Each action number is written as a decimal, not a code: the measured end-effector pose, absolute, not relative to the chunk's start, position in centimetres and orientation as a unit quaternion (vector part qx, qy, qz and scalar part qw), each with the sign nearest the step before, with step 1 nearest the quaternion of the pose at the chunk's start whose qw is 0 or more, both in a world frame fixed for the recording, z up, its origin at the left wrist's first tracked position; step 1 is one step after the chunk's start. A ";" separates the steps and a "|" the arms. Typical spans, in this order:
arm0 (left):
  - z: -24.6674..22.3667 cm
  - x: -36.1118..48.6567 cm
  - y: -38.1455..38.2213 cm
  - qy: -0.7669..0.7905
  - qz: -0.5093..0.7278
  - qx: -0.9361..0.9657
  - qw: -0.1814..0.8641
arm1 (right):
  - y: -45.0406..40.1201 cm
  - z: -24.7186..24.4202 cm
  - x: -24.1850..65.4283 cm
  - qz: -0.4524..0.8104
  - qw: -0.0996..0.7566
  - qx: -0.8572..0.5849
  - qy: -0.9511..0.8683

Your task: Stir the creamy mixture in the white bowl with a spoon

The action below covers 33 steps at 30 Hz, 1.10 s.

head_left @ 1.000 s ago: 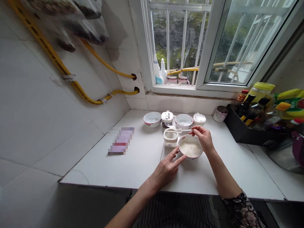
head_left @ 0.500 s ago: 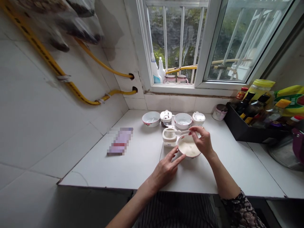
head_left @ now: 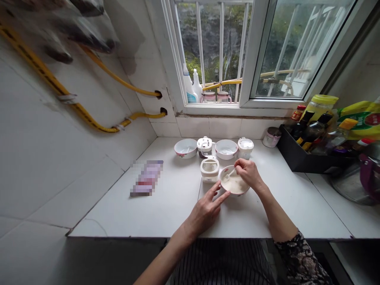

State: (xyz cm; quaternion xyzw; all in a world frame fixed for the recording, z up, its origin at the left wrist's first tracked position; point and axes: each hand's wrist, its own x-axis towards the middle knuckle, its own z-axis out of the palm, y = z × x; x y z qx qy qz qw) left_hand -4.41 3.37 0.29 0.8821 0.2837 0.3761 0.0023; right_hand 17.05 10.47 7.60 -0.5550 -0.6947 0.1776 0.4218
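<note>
Spoon (head_left: 230,173) in right grip (head_left: 247,173), over bowl (head_left: 234,186).

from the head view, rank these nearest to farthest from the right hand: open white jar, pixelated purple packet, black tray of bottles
From the right hand:
1. Open white jar, just left of the bowl.
2. Black tray of bottles, to the right by the wall.
3. Pixelated purple packet, far left on the counter.

flat packet (head_left: 147,183): pixelated, can't read it
dark stuff up on the wall (head_left: 80,29): motion-blurred and cut by the top edge
spoon (head_left: 230,174): handle end buried in the right hand (head_left: 247,173)
pot (head_left: 360,180): chopped by the right edge
</note>
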 end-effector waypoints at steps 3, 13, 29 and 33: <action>0.4 -4.4 3.3 0.284 0.378 0.881 0.006 | 10.8 7.6 17.5 0.269 0.458 -0.569 -0.628; 0.4 -4.5 3.3 0.288 0.369 0.884 0.010 | 11.3 8.3 18.1 0.436 0.523 -0.521 -0.515; 0.2 -4.4 3.4 0.289 0.369 0.883 0.008 | 10.4 8.4 15.1 0.348 0.591 -0.456 -0.568; 0.1 -4.3 3.4 0.283 0.383 0.879 0.005 | 9.9 7.9 14.1 0.162 0.537 -0.418 -0.715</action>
